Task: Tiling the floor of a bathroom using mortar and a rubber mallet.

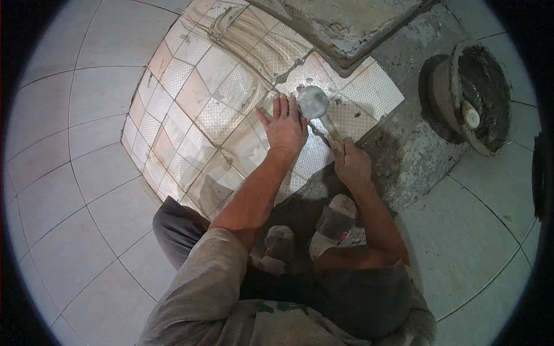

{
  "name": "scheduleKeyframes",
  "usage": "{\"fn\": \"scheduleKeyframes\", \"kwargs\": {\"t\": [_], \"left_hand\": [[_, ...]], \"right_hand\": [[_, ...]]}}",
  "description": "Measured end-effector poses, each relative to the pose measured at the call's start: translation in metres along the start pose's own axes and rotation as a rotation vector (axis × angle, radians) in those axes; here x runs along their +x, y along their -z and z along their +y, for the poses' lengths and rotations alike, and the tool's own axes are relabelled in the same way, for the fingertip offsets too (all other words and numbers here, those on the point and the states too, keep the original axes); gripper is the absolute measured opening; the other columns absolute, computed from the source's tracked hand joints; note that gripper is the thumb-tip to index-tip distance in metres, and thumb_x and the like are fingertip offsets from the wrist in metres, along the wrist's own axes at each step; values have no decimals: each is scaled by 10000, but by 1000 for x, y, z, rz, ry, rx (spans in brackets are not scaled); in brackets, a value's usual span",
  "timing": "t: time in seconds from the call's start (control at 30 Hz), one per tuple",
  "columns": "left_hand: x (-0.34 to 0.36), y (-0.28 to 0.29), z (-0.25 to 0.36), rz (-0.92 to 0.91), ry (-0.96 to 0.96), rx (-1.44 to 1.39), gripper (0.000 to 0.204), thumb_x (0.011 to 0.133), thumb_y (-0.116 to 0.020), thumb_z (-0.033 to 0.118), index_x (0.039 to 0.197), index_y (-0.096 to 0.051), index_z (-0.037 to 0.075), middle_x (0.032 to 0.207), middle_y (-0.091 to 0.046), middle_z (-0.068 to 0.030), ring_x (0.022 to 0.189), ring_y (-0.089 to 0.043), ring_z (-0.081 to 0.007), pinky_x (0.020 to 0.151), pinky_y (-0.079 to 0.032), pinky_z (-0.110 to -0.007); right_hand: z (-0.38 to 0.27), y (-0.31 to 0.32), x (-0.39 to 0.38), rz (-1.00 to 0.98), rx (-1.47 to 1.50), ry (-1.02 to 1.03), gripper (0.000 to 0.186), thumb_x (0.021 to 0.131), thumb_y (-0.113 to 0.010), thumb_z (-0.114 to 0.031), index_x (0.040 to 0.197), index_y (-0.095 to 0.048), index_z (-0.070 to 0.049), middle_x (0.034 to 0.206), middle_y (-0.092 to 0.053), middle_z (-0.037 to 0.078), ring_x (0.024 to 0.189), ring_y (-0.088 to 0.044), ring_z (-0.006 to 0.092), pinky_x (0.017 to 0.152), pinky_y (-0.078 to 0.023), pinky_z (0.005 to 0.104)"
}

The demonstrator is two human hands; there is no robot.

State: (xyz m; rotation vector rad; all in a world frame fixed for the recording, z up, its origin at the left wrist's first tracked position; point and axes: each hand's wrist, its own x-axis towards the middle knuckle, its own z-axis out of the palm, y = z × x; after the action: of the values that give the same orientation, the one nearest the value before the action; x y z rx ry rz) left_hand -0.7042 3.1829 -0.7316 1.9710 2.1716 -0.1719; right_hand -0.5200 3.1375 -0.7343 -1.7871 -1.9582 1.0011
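Observation:
My left hand [285, 127] rests palm down on the patterned small-square tiles [202, 127], its fingers spread, close beside the round grey head of a mallet [313, 104]. The mallet head lies on or just over the tiles; I cannot tell if it touches them. Lower right, my right hand [349, 161] is closed round the mallet's handle. Wet grey mortar marks the tile joints, and pale smears cross the upper tiles.
A mortar-caked bucket [438, 98] with a pale handle inside stands at right on rough grey screed [412, 167]. A concrete ledge [340, 17] borders the tiles at top. Large pale floor tiles [81, 242] surround the work. My sandalled feet [334, 219] are below my hands.

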Motion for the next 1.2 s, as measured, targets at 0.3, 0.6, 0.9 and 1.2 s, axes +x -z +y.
{"fn": "scheduleKeyframes", "kwargs": {"t": [0.3, 0.6, 0.9, 1.2], "left_hand": [[1, 3, 0, 27, -36, -13, 602, 859, -541, 293, 1366, -380, 11, 1435, -355, -186, 1377, -255, -306, 1066, -26, -675], [3, 0, -2, 30, -52, 13, 614, 850, -535, 287, 1371, -373, 4, 1447, -339, -188, 1393, -223, -313, 1067, -17, -675], [4, 4, -2, -21, -75, 32, 619, 842, -538, 302, 1353, -399, -19, 1449, -338, -184, 1398, -210, -311, 1052, -15, -696], [5, 11, -2, -92, -62, 67, 627, 818, -556, 299, 1334, -420, -30, 1461, -316, -182, 1408, -184, -298, 1036, -3, -721]], "right_hand": [[-5, 3, -4, 8, 29, -10, 370, 943, -488, -374, 850, -522, -17, 604, -567, 195, 561, -604, 385, 524, -485, 457], [-1, -3, -2, 45, 35, -25, 352, 921, -536, -370, 825, -525, -31, 607, -568, 192, 559, -594, 394, 521, -470, 459], [-3, -1, -3, 54, 68, -24, 370, 924, -523, -376, 828, -538, -19, 620, -576, 209, 581, -599, 404, 539, -474, 469], [-5, 0, -5, 71, 133, 23, 386, 925, -511, -400, 843, -539, -24, 609, -573, 197, 585, -605, 394, 548, -481, 472]]}}
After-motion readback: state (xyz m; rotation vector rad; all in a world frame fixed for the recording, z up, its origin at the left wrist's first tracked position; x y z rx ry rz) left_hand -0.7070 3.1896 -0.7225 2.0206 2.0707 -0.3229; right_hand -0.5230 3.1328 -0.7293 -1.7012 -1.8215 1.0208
